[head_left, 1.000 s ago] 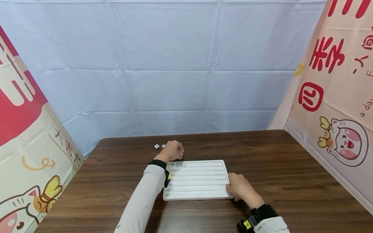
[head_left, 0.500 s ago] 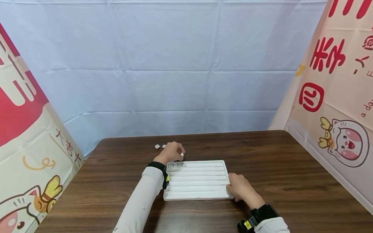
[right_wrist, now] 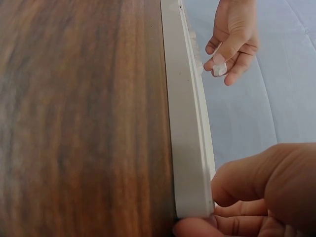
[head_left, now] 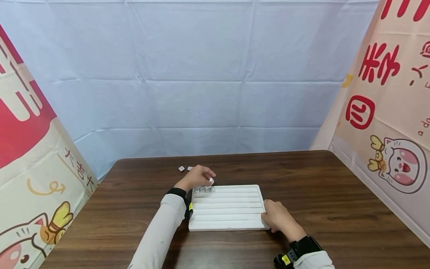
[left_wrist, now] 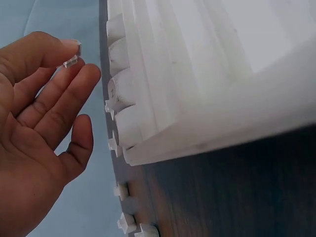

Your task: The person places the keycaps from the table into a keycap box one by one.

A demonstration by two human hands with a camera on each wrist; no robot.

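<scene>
My left hand pinches a small white keycap between thumb and fingertips, just beyond the far edge of the white ridged tray. In the left wrist view, clear edges of this keycap show at the thumb tip, and the other fingers are loosely bent. A short row of keycaps sits in the tray's far left slot; one bears a "2". At the tray's near right corner, my right hand grips the rim, thumb on top and fingers at the side, as the right wrist view shows.
Loose white keycaps lie on the dark wooden table behind the left hand. More keycaps stand near the tray in the left wrist view. A pale blue cloth hangs behind the table, with printed cloths at both sides.
My left hand has shifted slightly to the right and nearer the tray, and the keycap in its fingertips shows more. The right hand and the tray have stayed put.
</scene>
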